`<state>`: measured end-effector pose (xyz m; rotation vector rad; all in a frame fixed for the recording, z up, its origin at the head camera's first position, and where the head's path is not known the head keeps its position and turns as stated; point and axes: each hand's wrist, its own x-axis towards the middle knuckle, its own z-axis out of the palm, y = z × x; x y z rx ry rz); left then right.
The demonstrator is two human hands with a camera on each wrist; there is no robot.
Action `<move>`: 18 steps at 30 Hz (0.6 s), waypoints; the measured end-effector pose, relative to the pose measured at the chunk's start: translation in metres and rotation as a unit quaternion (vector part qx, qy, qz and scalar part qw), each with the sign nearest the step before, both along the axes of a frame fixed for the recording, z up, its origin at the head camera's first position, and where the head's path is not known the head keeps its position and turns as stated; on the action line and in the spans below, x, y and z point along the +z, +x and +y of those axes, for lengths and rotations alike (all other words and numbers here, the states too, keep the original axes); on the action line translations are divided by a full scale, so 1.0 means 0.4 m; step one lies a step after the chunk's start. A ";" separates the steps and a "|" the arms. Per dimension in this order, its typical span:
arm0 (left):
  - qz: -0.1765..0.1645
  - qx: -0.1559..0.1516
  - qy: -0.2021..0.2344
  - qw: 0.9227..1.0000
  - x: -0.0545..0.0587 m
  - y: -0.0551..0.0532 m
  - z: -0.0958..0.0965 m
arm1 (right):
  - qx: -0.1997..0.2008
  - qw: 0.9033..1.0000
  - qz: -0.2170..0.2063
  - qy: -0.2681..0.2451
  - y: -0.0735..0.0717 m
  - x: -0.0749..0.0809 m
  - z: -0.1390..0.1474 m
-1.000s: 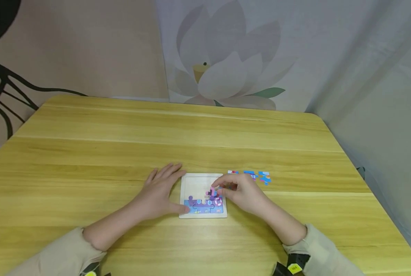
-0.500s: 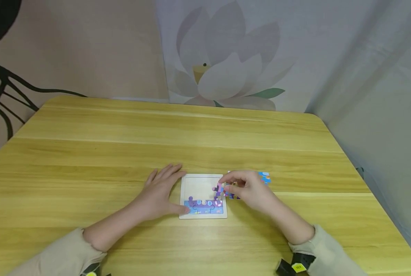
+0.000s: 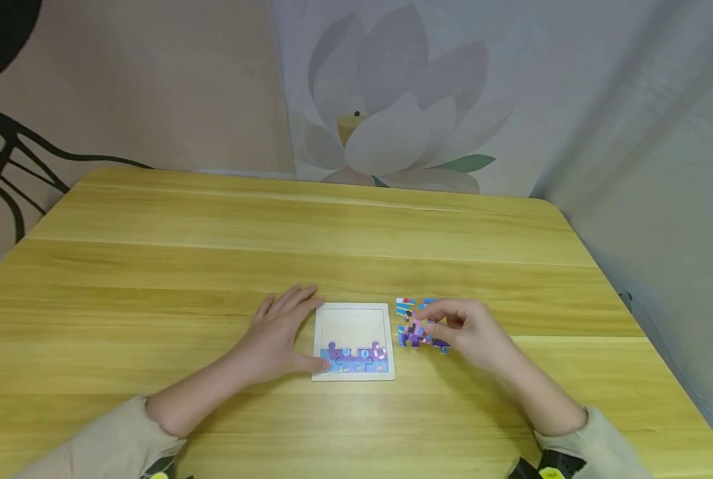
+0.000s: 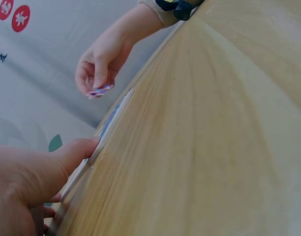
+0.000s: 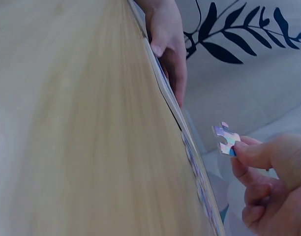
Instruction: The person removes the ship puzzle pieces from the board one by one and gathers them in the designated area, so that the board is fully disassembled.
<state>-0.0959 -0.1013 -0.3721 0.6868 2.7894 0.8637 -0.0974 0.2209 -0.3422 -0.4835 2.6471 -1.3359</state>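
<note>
A white square puzzle frame (image 3: 354, 376) lies on the table, its bottom row filled with joined blue and purple pieces (image 3: 354, 360). My left hand (image 3: 275, 339) is spread at the frame's left side, thumb on the lower left corner and fingers along the upper left edge. Between thumb and fingertips my right hand (image 3: 467, 330) pinches a pink and purple puzzle piece (image 5: 226, 139), held up over the loose pieces right of the frame. In the left wrist view that puzzle piece (image 4: 99, 91) shows nearly edge-on.
Several loose puzzle pieces (image 3: 405, 307) lie on the wooden table (image 3: 356, 233) just right of the frame, partly hidden under my right hand. A black chair (image 3: 3, 143) stands beyond the table's left edge. A curtain with a flower print (image 3: 392, 126) hangs behind.
My right hand has moved right with the pinched piece, from over the frame to over the loose pieces. My left hand stays at the frame.
</note>
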 end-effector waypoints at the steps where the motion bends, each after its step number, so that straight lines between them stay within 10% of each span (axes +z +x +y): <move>1: 0.001 0.000 0.000 1.000 0.000 0.000 0.000 | -0.003 1.000 0.001 0.001 0.001 0.000 0.009; 18: 0.005 0.001 -0.001 1.000 0.003 0.002 0.002 | 0.007 1.000 0.005 0.007 -0.002 -0.013 0.162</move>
